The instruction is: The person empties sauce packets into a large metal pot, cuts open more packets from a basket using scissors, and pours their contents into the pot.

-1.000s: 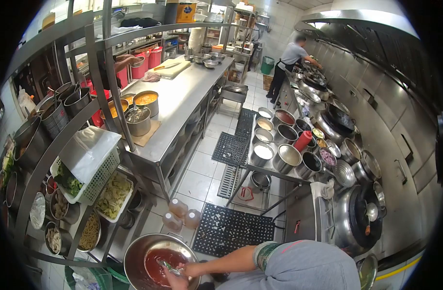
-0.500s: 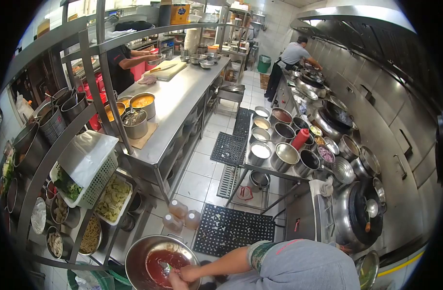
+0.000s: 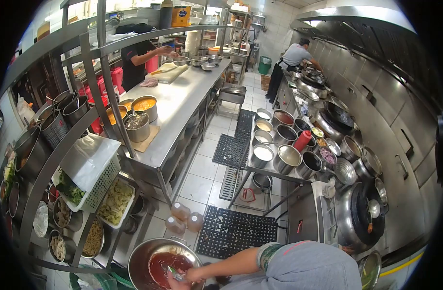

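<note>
At the bottom of the view, a large steel bowl holds dark red sauce. My left hand is closed around a silvery utensil with a bit of green, held over the sauce; its lower end is hard to make out. My right hand reaches in from the right over the bowl's rim, its fingers closed close beside my left hand, seemingly on the same utensil. Part of both hands is cut off or hidden. My grey shirt and patterned sleeve fill the lower right.
Several jugs of brownish liquid stand on the floor behind the bowl, beside a black rubber mat. Pots of sauces crowd a steel table. A wok sits at right. Left shelves hold a basket of greens. Two co-workers stand farther back.
The whole view has shifted slightly to the right. Both hands stay over the bowl, on the utensil. The co-worker at the left counter has moved an arm and set the steel bowl down.
</note>
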`<state>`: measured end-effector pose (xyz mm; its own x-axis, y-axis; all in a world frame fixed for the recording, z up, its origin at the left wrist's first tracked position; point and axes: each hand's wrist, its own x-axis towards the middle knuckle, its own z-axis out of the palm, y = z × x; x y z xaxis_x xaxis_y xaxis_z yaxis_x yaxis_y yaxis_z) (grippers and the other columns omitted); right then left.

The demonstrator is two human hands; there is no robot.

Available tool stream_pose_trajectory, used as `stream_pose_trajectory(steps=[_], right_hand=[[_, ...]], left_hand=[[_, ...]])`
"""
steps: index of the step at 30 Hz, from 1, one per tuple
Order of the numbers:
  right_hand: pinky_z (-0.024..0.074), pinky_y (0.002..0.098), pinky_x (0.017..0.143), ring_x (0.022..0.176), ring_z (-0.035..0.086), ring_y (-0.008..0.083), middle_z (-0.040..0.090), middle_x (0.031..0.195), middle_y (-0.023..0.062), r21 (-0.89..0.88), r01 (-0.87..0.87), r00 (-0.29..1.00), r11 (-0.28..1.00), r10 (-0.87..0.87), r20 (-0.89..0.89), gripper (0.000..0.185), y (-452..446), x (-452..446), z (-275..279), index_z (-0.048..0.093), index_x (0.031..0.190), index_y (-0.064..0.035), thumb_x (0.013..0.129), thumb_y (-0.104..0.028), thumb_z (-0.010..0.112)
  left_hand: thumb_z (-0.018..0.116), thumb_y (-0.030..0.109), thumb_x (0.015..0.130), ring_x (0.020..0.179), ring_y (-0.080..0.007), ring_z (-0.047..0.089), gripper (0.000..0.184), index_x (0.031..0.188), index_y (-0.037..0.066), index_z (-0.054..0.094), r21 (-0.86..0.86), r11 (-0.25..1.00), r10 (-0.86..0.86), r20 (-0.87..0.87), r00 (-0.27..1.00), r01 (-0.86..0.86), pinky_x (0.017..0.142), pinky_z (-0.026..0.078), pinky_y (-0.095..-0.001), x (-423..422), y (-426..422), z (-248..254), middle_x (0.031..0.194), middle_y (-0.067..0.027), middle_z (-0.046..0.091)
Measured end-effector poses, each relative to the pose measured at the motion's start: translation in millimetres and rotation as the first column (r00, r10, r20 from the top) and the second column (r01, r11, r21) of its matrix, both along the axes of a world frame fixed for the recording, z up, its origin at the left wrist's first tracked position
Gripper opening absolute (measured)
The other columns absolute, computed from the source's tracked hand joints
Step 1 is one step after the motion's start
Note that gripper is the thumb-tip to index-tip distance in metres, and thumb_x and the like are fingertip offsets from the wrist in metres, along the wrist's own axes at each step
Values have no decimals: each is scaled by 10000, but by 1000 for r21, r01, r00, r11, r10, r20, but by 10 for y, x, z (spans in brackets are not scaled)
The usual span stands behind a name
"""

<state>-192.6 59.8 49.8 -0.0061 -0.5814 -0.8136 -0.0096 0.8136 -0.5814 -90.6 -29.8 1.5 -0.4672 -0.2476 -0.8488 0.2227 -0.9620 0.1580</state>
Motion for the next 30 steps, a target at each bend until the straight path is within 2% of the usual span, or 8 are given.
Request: stream_pose_trajectory(steps=[4, 6, 19, 21, 22, 23, 25, 30], right_hand=[[303, 345, 322, 333, 381, 149, 405, 466, 7, 37, 7, 1000, 999, -8, 29, 439, 9, -19, 304, 602, 782, -86, 952, -450, 425], [371, 358, 381, 443, 477, 160, 486, 560, 28, 50, -38, 999, 998, 36, 39, 391, -37, 8, -86, 620, 847, -95, 952, -431, 450], [390, 328, 410, 483, 504, 151, 552, 625, 23, -42, 59, 998, 997, -61, -24, 346, 9, -211, 137, 622, 876, -73, 972, -372, 477], [387, 322, 410, 481, 500, 149, 557, 628, 21, -64, 67, 998, 996, -67, 2, 343, 33, -158, 100, 620, 876, -68, 976, -364, 479], [386, 319, 410, 480, 499, 147, 559, 630, 20, -78, 67, 998, 995, -66, 18, 341, 52, -79, 37, 620, 875, -66, 977, -360, 480], [385, 316, 410, 479, 497, 146, 561, 631, 19, -85, 73, 997, 994, -71, 31, 339, 112, -27, 0, 619, 875, -64, 979, -356, 482], [382, 310, 410, 476, 493, 144, 565, 634, 16, -57, 57, 998, 997, -55, 32, 336, 247, 22, -41, 618, 875, -59, 983, -348, 484], [484, 476, 780, 862, 639, 427, 646, 900, 302, -153, 4, 974, 988, -38, -224, 450, 136, 52, 81, 650, 917, 53, 964, -341, 438]], left_hand=[[493, 344, 947, 742, -203, 591, 253, 885, 111, 571, -33, 999, 5, -83, 997, -8, 809, 511, -402, 87, -101, -444, 744, -25, 582], [476, 313, 958, 750, -183, 599, 239, 881, 108, 571, -165, 984, -79, -88, 993, 64, 776, 520, -374, 131, -117, -713, 743, -24, 594], [521, 392, 917, 734, -253, 587, 389, 1189, 115, 490, -171, 947, -240, 190, 952, 273, 635, 503, -474, -229, -147, -226, 965, -117, 556], [423, 249, 982, 674, -142, 548, 246, 964, 77, 598, -213, 976, -2, 169, 986, 38, 642, 496, -304, -251, -16, -240, 759, -24, 584], [410, 225, 986, 644, -133, 523, 251, 1009, 68, 604, -198, 979, -38, 77, 996, 53, 585, 472, -298, -344, 16, -147, 743, -15, 558], [418, 209, 979, 606, -124, 528, 215, 971, 94, 599, -341, 923, -177, 29, 984, 177, 514, 450, -290, 2, -135, -1117, 741, -5, 564], [467, 216, 961, 561, -120, 483, 160, 930, 101, 574, -371, 907, -158, 136, 978, 198, 474, 408, -292, -90, 2, -806, 681, 10, 504], [585, 247, 931, 476, -105, 378, 176, 871, 90, 535, -222, 971, -50, 176, 983, 89, 412, 327, -283, -136, 160, -197, 574, 33, 381]])
